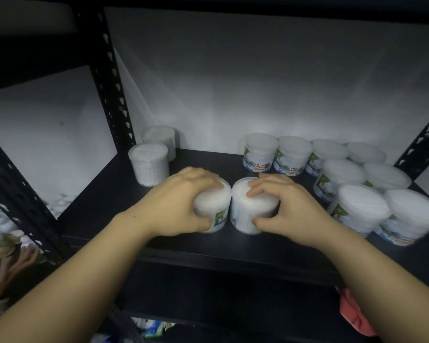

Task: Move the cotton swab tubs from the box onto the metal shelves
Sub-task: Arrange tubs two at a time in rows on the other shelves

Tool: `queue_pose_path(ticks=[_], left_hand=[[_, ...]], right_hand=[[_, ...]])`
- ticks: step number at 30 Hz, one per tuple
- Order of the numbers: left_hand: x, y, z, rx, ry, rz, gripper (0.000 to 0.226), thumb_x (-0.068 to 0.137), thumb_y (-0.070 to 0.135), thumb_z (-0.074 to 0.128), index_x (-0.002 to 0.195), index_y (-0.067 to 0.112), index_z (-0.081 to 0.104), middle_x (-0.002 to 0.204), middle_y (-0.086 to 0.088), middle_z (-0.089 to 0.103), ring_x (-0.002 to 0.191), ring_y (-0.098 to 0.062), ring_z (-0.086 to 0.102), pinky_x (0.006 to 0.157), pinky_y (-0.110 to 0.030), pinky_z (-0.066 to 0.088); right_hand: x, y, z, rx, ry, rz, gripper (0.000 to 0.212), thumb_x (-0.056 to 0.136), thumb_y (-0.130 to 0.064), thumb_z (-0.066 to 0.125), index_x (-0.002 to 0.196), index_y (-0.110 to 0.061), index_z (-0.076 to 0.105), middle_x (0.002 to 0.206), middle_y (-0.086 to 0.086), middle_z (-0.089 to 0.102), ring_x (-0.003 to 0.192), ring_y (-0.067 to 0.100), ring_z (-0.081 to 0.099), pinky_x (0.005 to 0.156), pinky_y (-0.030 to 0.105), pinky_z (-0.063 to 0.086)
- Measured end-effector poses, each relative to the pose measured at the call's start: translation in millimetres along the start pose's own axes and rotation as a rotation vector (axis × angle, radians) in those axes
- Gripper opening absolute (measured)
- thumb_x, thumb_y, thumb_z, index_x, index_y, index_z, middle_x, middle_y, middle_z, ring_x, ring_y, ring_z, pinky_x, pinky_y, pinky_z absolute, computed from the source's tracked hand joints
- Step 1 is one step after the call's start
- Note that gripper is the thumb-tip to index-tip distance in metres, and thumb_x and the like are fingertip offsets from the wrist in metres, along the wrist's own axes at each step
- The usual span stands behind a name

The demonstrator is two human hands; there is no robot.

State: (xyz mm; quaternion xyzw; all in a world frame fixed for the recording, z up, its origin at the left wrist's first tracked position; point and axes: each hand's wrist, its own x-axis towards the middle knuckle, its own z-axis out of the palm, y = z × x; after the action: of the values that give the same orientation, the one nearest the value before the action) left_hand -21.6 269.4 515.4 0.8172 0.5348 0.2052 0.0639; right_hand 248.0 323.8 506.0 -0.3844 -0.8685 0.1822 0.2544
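Both hands are down on the black metal shelf (139,219), each wrapped round a cotton swab tub. The left hand (181,206) grips the left tub (212,209), fingers curled over the lid and thumb low on the near side; the right hand (286,211) holds the right tub (248,206) the same way. The two tubs stand upright, lids up, axes vertical, side by side and touching or almost so, near the shelf's front edge (208,256). The left tub shows a bit of green label toward the front. Behind on the left, two more tubs (150,164) stand upright by the slotted upright post (111,90), one behind the other. On the right a cluster of labelled tubs (332,174) fills that side from the back wall to the front. Bare shelf lies between the left pair and the right cluster, behind the held tubs, back to the white wall (233,82).
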Motion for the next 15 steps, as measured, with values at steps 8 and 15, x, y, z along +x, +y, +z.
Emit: queue_pose_path(ticks=[8,15], left_hand=[[6.2,9.6,16.7,0.263,0.121,-0.102,0.070,0.071,0.073,0.058,0.120,0.025,0.065,0.103,0.008,0.054,0.096,-0.016,0.049,0.080,-0.040,0.051],[2.2,-1.0,6.5,0.015,-0.008,-0.017,0.062,0.075,0.033,0.080,0.135,0.028,0.063,0.136,0.014,0.059,0.125,-0.009,0.050,0.105,-0.027,0.043]], right_hand=[[7.5,-12.5,19.2,-0.404,0.093,0.064,0.070,0.071,-0.074,0.068,0.124,-0.028,0.064,0.115,-0.012,0.053,0.113,0.015,0.046,0.094,0.039,0.038],[-1.5,-5.8,3.2,-0.238,-0.047,0.031,0.069,0.064,-0.037,0.080,0.130,-0.031,0.063,0.128,-0.025,0.054,0.125,0.008,0.037,0.098,0.039,0.027]])
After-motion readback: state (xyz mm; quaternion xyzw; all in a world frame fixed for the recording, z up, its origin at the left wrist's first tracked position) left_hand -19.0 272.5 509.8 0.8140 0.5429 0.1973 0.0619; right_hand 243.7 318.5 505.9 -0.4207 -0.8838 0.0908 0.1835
